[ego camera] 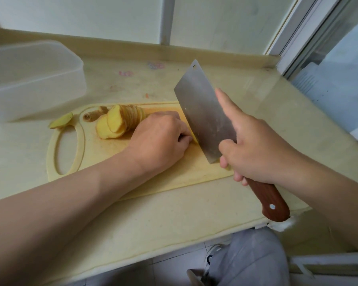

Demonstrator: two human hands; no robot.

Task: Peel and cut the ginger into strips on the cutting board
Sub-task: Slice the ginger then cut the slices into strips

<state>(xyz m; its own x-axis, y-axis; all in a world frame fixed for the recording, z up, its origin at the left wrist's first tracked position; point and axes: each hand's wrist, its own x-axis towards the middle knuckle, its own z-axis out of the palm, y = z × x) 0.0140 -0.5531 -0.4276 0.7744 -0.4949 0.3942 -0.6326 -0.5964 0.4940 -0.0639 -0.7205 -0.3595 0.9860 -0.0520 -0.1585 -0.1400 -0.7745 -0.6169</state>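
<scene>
Pale counter [256, 104] under a window carried the cutting board [174, 174]. Ginger [120, 120], mostly sliced, lay at its far left. Left hand [161, 139] had fingers curled down on a slice, largely hidden. Right hand [256, 149] was closed round the cleaver [203, 114], forefinger along the blade. Slices probably firm, wet, slippery; pin flat with tucked fingertips.

One cleaver [203, 112], one cutting board [116, 162], one plastic container [33, 79], two hands, several ginger slices [116, 122].
</scene>
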